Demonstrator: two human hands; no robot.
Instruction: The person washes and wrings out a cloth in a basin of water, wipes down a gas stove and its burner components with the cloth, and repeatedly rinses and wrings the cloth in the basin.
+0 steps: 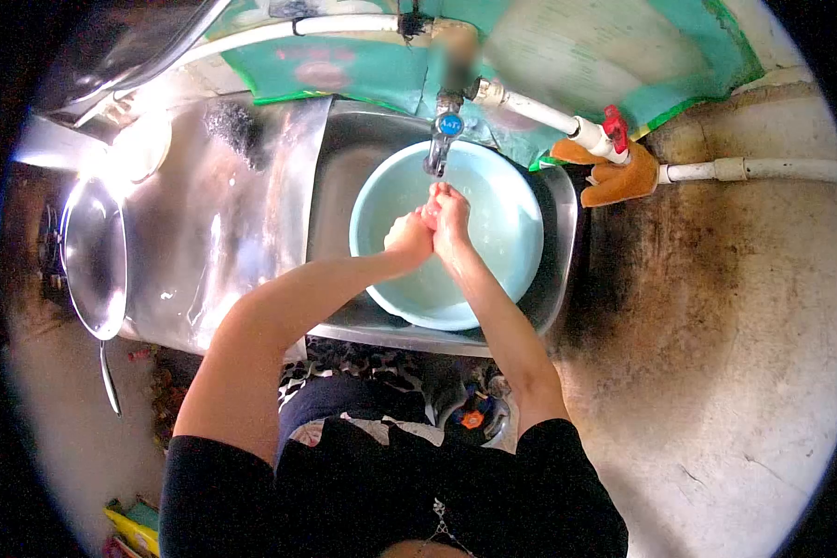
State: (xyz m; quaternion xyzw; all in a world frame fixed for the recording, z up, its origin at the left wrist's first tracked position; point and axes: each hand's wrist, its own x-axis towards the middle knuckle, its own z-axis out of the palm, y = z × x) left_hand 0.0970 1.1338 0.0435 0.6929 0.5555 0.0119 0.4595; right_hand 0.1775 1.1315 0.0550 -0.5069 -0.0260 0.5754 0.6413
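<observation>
My left hand (408, 241) and my right hand (450, 216) are pressed together over a light blue plastic basin (523, 237), just below the spout of a metal faucet (439, 153). The fingers of both hands are curled in against each other. Whether anything small lies between them is hidden. Pale, slightly cloudy water (493, 244) fills part of the basin, which sits inside a stainless steel sink (560, 223).
Left of the sink runs a steel counter (251, 219). A shiny pan (96, 260) with a long handle is at its far left. White pipes (549, 113) carry a red valve handle (615, 128), and an orange-brown cloth or glove (628, 179) hangs there.
</observation>
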